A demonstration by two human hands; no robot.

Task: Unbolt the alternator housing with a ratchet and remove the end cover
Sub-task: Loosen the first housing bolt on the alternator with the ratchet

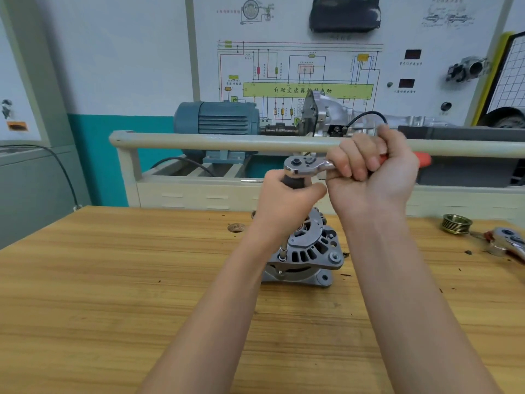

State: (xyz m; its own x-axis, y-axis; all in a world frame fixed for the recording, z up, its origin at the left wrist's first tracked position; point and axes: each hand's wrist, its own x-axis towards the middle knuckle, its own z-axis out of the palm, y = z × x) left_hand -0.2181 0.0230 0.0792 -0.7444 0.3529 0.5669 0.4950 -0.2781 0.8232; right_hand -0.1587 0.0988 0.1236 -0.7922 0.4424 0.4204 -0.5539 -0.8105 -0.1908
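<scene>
Fingers point(359, 163) of your right hand point(372, 172) wrapped the ratchet point(305, 164) handle; your left hand point(287, 194) gripped the extension point(284, 247). That alternator point(308, 251) looked heavy, rigid.

Bright, even, soft-shadowed light; edges bow, details slightly blurred.

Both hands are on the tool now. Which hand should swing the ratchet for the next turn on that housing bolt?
Right. The right hand already grips the steel ratchet with the orange handle, so it has the leverage. The left hand grips the dark extension below the head, steadying it on the grey alternator.
</scene>
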